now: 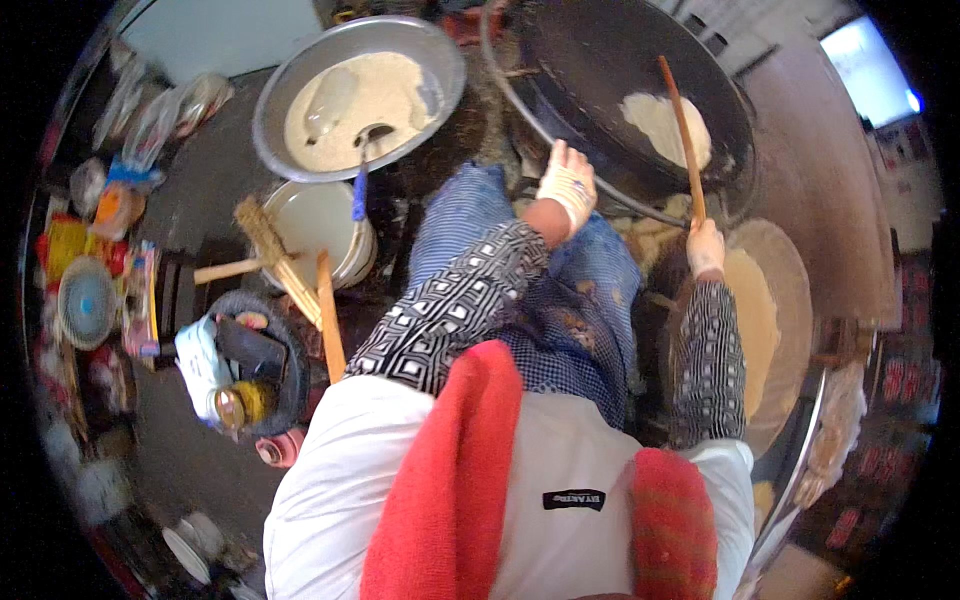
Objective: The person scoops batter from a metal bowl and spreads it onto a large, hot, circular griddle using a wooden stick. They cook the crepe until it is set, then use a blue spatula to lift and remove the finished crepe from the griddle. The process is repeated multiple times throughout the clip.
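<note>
My right hand (706, 248) is closed around the lower end of a long wooden stick (684, 135). The stick reaches over a big dark round griddle (590, 60), where its far part crosses a pale patch of batter (650, 118). My left hand (568, 188), in a light glove or wrap, rests above my knees beside the griddle's near rim. Its fingers point forward, stretched out, with nothing visible in them. A large metal basin (440, 60) of pale batter stands ahead on the left, with a blue-handled ladle (361, 195) leaning in it.
A white bucket (365, 250) with a straw brush (265, 235) and wooden sticks stands left of my knees. Beside my right forearm lies a round tray (792, 330) bearing a thin pale pancake (755, 325). Bags, bowls and jars crowd the far left.
</note>
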`<action>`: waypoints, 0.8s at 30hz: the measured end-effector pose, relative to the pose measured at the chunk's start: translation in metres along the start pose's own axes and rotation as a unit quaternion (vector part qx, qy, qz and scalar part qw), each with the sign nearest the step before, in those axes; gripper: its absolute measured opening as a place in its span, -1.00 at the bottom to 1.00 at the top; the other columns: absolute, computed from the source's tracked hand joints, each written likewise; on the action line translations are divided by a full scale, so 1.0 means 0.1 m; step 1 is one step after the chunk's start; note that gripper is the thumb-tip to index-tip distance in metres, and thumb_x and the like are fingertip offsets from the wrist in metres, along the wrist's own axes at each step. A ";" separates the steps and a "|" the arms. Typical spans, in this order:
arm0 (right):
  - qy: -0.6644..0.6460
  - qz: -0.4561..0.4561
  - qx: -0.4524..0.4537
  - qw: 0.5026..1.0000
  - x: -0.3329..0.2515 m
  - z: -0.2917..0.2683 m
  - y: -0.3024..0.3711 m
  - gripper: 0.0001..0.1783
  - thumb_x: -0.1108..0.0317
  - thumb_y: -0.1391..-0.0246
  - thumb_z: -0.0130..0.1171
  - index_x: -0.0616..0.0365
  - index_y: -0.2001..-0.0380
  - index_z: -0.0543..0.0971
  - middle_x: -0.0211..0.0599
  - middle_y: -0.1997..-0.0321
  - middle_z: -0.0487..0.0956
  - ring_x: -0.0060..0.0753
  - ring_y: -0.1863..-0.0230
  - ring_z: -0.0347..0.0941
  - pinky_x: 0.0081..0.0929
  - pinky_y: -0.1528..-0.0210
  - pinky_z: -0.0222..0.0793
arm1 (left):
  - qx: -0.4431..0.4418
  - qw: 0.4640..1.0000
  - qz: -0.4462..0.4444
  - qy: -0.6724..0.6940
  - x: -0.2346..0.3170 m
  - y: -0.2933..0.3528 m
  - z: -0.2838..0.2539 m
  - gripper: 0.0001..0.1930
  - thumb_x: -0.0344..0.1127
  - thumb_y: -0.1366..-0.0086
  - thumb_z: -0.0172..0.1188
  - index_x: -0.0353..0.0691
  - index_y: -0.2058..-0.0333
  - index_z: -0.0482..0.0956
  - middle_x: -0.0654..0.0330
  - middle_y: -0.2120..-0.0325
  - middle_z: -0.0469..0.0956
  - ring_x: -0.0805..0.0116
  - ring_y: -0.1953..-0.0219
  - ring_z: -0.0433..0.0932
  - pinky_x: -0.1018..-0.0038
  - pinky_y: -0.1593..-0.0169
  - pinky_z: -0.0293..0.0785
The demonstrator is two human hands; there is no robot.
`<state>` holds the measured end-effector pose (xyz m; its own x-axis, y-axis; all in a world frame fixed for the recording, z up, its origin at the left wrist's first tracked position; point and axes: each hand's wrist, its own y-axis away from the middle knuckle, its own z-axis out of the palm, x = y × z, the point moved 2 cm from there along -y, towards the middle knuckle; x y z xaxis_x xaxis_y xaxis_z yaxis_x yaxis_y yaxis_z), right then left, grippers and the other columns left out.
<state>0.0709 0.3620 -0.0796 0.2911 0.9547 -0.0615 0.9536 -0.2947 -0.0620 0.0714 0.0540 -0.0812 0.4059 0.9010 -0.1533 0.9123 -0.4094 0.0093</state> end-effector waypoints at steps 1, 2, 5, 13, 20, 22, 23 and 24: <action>-0.044 -0.012 -0.037 0.998 -0.11 -0.18 0.00 -0.49 -0.03 -0.34 -0.15 0.26 0.20 0.51 0.26 0.23 0.59 0.32 0.11 0.51 0.15 0.07 0.39 | 0.001 1.000 -0.007 -0.004 -0.05 0.00 0.04 -0.52 -0.33 -0.38 -0.21 -0.37 -0.22 0.34 -0.07 -0.25 0.32 -0.02 -0.35 0.19 -0.15 -0.39 -0.19; -0.046 -0.006 -0.040 0.998 -0.04 -0.17 -0.10 -0.47 -0.04 -0.34 -0.17 0.26 0.20 0.52 0.24 0.23 0.59 0.32 0.12 0.51 0.15 0.07 0.39 | 0.002 1.000 -0.002 -0.005 -0.05 0.00 -0.03 -0.51 -0.33 -0.38 -0.22 -0.36 -0.24 0.32 -0.05 -0.26 0.30 0.00 -0.36 0.18 -0.15 -0.39 -0.19; -0.082 -0.034 -0.019 0.996 -0.30 -0.15 -0.01 -0.53 -0.02 -0.31 -0.08 0.24 0.22 0.51 0.22 0.30 0.60 0.32 0.17 0.52 0.13 0.13 0.41 | -0.027 0.999 -0.017 -0.010 -0.18 -0.03 0.05 -0.49 -0.33 -0.41 -0.29 -0.33 -0.28 0.26 -0.01 -0.32 0.24 0.03 -0.39 0.14 -0.15 -0.39 -0.21; -0.020 -0.013 0.025 0.999 0.00 -0.07 -0.15 -0.54 -0.02 -0.31 -0.07 0.22 0.25 0.50 0.23 0.32 0.60 0.32 0.22 0.53 0.12 0.17 0.44 | -0.020 0.999 -0.023 -0.015 -0.35 -0.01 -0.01 -0.19 -0.09 -0.14 0.22 -0.33 -0.31 0.18 -0.01 -0.31 0.22 0.09 -0.38 0.10 -0.20 -0.38 -0.18; 0.003 -0.018 0.048 0.999 0.64 0.30 -0.28 -0.57 -0.05 -0.31 -0.11 0.10 0.27 0.51 0.20 0.35 0.60 0.31 0.28 0.54 0.15 0.24 0.43 | 0.031 0.998 -0.050 -0.021 -0.41 -0.08 0.12 -0.52 -0.25 -0.39 -0.16 -0.30 -0.21 0.35 0.04 -0.28 0.30 0.09 -0.34 0.20 -0.24 -0.34 -0.14; -0.005 -0.021 0.047 0.999 0.52 0.24 -0.28 -0.57 -0.05 -0.31 -0.09 0.10 0.28 0.51 0.22 0.35 0.60 0.33 0.27 0.53 0.15 0.24 0.41 | 0.001 0.998 -0.044 -0.037 -0.45 -0.01 0.05 -0.53 -0.29 -0.41 -0.22 -0.28 -0.25 0.31 0.04 -0.29 0.28 0.07 -0.34 0.20 -0.25 -0.34 -0.14; -0.016 -0.043 0.052 0.998 0.28 0.18 -0.21 -0.57 -0.05 -0.30 -0.07 0.11 0.28 0.51 0.23 0.36 0.59 0.35 0.26 0.53 0.15 0.24 0.40 | 0.004 0.998 -0.062 -0.026 -0.50 -0.01 0.10 -0.52 -0.29 -0.42 -0.23 -0.27 -0.26 0.30 0.04 -0.30 0.27 0.07 -0.35 0.20 -0.25 -0.35 -0.14; -0.021 -0.059 0.058 0.996 0.14 0.10 -0.10 -0.58 -0.05 -0.29 -0.04 0.11 0.28 0.51 0.24 0.37 0.59 0.36 0.25 0.52 0.15 0.24 0.39 | 0.016 0.997 -0.075 -0.030 -0.54 0.01 0.16 -0.52 -0.30 -0.41 -0.23 -0.27 -0.26 0.30 0.03 -0.30 0.27 0.07 -0.35 0.19 -0.26 -0.34 -0.15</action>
<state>0.0645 0.3774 -0.0901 0.1713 0.9812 -0.0891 0.9651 -0.1853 -0.1850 0.0499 0.0029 -0.0883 0.2607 0.9426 -0.2085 0.9597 -0.2766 -0.0503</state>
